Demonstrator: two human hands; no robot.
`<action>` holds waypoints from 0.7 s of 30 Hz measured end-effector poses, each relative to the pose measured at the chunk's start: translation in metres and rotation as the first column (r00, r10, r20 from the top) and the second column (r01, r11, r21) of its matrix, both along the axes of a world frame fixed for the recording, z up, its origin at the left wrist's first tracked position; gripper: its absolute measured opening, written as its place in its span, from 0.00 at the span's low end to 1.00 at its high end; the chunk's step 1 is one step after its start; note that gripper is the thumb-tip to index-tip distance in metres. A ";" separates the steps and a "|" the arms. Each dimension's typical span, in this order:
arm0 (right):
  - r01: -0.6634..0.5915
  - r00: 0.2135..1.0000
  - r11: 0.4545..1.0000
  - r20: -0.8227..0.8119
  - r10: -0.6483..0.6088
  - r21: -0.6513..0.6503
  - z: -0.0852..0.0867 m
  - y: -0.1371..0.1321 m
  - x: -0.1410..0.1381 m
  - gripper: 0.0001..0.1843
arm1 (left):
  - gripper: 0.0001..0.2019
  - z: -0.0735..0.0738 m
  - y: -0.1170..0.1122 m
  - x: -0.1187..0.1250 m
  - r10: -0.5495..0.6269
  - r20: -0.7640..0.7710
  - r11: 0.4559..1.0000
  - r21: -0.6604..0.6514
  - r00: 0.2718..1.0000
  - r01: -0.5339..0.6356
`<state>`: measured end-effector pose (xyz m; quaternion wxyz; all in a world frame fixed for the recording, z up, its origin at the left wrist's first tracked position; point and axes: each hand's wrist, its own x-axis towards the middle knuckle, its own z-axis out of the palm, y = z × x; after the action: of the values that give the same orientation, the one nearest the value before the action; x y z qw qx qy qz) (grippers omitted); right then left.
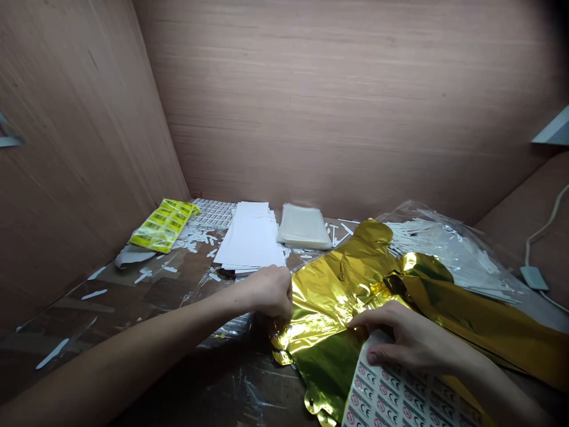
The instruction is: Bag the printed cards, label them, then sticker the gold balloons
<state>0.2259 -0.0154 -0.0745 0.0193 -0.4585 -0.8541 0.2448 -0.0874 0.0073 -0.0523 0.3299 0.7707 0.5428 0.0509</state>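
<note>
Hands both on a gold foil balloon (338,296): left hand (267,292) curled at its near edge, fingers mostly hidden, so can't tell if it's pinching; right hand (400,338) lies open, fingers slightly spread, pressing on a sheet of printed warning stickers (400,391) that sits on the foil. Risks: foil is thin and slippery, so a hard press or tug could crease or tear it, and the sheet could slide off the sloping folds. Stickers could also catch the foil if they lift. Containers: a clear plastic bag (448,255) at right holds many white strips, its edge running under the foil; a stack of clear bags (304,226) lies flat behind, contents none visible. Beside it, a white paper stack (249,234), and yellow barcode labels (163,225) further left
</note>
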 end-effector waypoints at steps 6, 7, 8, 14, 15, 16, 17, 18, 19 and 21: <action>-0.036 0.948 0.990 -0.309 0.076 0.135 0.029 -0.011 -0.032 0.14 | 0.25 0.015 -0.014 0.009 -0.110 0.404 0.994 0.034 0.908 0.105; -0.038 0.936 0.984 -0.338 0.096 0.173 0.035 -0.013 -0.040 0.13 | 0.29 0.013 -0.017 0.012 -0.113 0.483 0.990 -0.020 0.868 0.139; -0.037 0.926 0.976 -0.360 0.115 0.215 0.040 -0.013 -0.048 0.12 | 0.34 0.010 -0.019 0.015 -0.100 0.552 0.979 -0.093 0.828 0.180; 0.065 0.952 0.798 -0.278 0.131 0.599 0.069 -0.007 -0.060 0.13 | 0.14 0.003 -0.008 0.009 0.046 0.711 0.965 -0.212 0.701 0.152; 0.079 0.967 0.735 -0.230 0.107 0.674 0.072 -0.010 -0.056 0.15 | 0.14 0.008 -0.001 0.001 0.071 0.730 0.975 -0.195 0.680 0.108; 0.079 0.978 0.679 -0.188 0.088 0.730 0.072 -0.016 -0.052 0.17 | 0.14 0.014 0.007 -0.009 0.096 0.747 0.983 -0.176 0.658 0.056; 0.069 0.985 0.643 -0.154 0.077 0.763 0.070 -0.023 -0.048 0.17 | 0.15 0.021 0.016 -0.020 0.124 0.767 0.989 -0.150 0.630 -0.011; 0.055 0.988 0.628 -0.133 0.078 0.776 0.064 -0.033 -0.045 0.16 | 0.15 0.029 0.024 -0.031 0.155 0.790 0.988 -0.129 0.593 -0.086; 0.028 0.990 0.634 -0.110 0.091 0.772 0.056 -0.043 -0.042 0.15 | 0.16 0.036 0.031 -0.042 0.184 0.815 0.981 -0.115 0.549 -0.158; -0.065 0.987 0.654 -0.049 0.155 0.754 0.028 -0.064 -0.041 0.17 | 0.18 0.048 0.042 -0.061 0.222 0.870 0.952 -0.096 0.440 -0.289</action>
<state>0.1846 -0.0797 -0.0462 0.2381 -0.3433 -0.9026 -0.1034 -0.1481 0.0494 -0.0043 0.5217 0.5569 0.4073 0.5018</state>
